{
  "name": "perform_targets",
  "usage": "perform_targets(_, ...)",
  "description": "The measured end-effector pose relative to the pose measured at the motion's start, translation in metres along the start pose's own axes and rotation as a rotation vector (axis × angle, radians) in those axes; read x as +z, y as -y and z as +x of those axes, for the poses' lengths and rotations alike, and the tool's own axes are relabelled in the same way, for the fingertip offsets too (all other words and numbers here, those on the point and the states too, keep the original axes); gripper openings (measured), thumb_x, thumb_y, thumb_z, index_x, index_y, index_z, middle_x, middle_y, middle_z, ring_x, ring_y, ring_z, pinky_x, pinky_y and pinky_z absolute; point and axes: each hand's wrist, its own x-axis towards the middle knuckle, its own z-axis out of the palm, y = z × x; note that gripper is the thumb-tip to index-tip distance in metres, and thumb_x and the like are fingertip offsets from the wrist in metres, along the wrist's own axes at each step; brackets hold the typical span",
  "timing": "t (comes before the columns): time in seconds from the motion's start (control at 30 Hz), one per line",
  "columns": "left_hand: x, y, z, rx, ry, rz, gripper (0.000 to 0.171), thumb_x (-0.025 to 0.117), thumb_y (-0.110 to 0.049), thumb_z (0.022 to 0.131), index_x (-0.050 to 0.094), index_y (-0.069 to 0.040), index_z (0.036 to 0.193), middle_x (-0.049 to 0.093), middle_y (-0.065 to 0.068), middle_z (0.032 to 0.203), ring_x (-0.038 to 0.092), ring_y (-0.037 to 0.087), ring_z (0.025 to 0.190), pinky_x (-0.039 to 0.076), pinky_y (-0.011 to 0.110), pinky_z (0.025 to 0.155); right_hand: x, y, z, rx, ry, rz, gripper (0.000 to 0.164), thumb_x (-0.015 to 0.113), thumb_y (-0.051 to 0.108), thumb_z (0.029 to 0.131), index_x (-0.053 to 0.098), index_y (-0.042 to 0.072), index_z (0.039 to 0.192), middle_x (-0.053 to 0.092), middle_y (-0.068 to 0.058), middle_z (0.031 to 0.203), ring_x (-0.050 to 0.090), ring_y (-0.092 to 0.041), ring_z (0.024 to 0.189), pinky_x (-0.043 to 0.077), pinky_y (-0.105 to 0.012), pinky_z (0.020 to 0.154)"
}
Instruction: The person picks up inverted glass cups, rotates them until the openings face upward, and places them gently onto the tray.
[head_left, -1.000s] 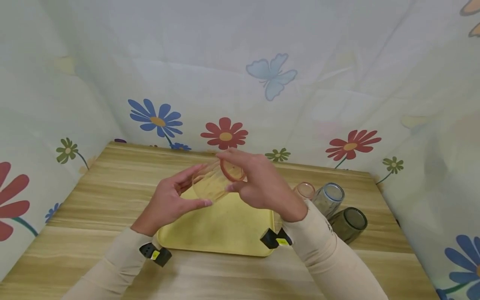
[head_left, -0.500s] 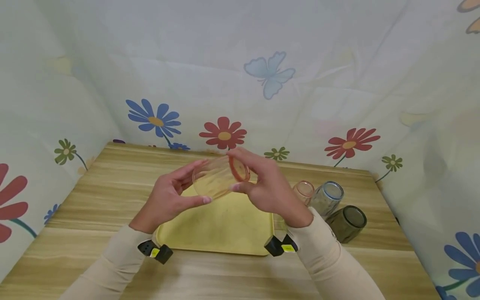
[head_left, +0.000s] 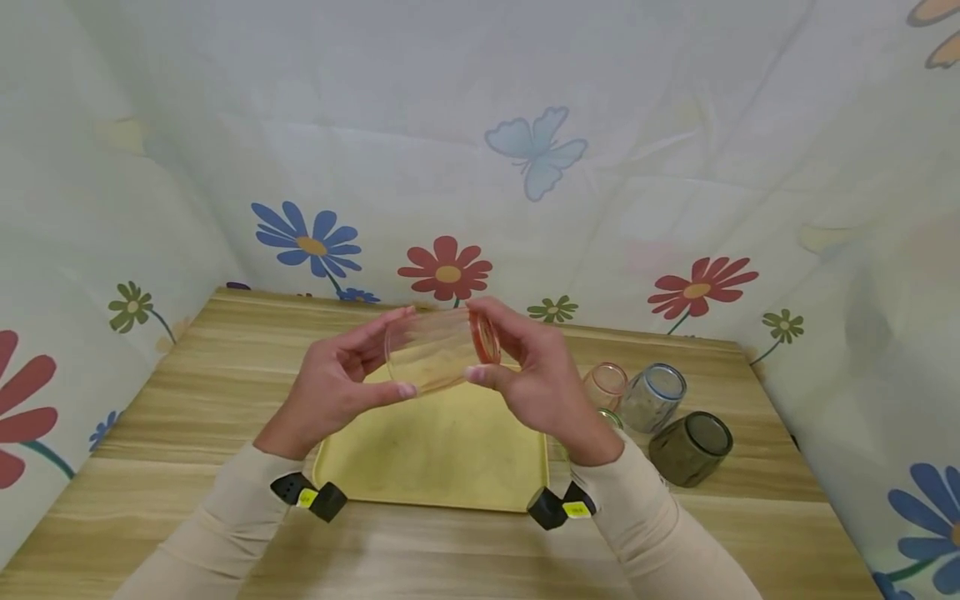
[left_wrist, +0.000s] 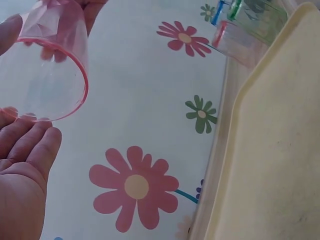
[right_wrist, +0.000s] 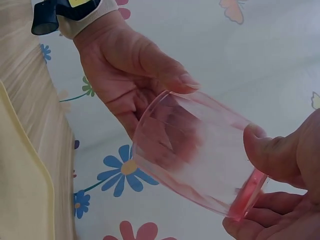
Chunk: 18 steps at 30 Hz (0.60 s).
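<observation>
A clear pink-tinted drinking glass [head_left: 431,350] lies on its side in the air above the yellow tray [head_left: 431,475]. My left hand [head_left: 337,379] holds it at the open rim, thumb on the near side and fingers behind. At the thick pink base, my right hand [head_left: 536,375] grips it between thumb and fingers. In the right wrist view the glass [right_wrist: 195,150] tilts, its mouth toward the left hand [right_wrist: 125,70]. Seen from the left wrist, the rim of the glass [left_wrist: 85,85] faces the camera, with fingertips right along its lower edge.
Upside-down glasses stand right of the tray: one pink [head_left: 606,383], one blue-rimmed [head_left: 652,398] and one dark grey [head_left: 690,450]. A green-rimmed glass [head_left: 611,418] is partly hidden behind the right wrist. A flower-printed cloth [head_left: 375,167] surrounds the wooden table [head_left: 225,358].
The glass has turned so its base points more to the right and is seen more side-on. My right hand has shifted slightly right with the base; the left hand has barely moved.
</observation>
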Motion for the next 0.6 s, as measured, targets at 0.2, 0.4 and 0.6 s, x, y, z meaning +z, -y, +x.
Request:
perform_targets(0.2, -0.001, -0.003, 0.003, 0.004, 0.006, -0.044, 0.079, 0.085, 0.001, 0.083, 0.053, -0.013, 0.154, 0.054, 0.008, 0.158, 0.062, 0.013, 0.135, 0.052, 0.023, 0.107, 0.002, -0.001, -0.002, 0.023, -0.042, 0.09, 0.066, 0.074, -0.018, 0.084, 0.054, -0.007, 0.146, 0.062, -0.026, 0.144, 0.062, -0.037, 0.132, 0.048, -0.039, 0.115)
perform_targets(0.4, 0.0, -0.003, 0.004, 0.007, 0.012, -0.101, 0.078, 0.083, 0.004, 0.084, 0.052, -0.011, 0.154, 0.053, 0.012, 0.159, 0.063, 0.011, 0.133, 0.055, 0.025, 0.104, 0.005, -0.005, -0.008, 0.039, -0.096, 0.129, 0.068, 0.074, -0.017, 0.084, 0.053, -0.006, 0.148, 0.059, -0.024, 0.148, 0.057, -0.035, 0.14, 0.046, -0.036, 0.115)
perform_targets(0.6, 0.002, -0.005, 0.004, -0.015, 0.016, -0.103, 0.077, 0.083, 0.002, 0.085, 0.052, -0.012, 0.154, 0.054, 0.008, 0.158, 0.065, 0.013, 0.132, 0.058, 0.029, 0.101, 0.008, -0.009, -0.013, 0.048, -0.137, 0.188, 0.067, 0.073, -0.02, 0.083, 0.053, -0.009, 0.147, 0.057, -0.026, 0.15, 0.049, -0.031, 0.147, 0.043, -0.034, 0.117)
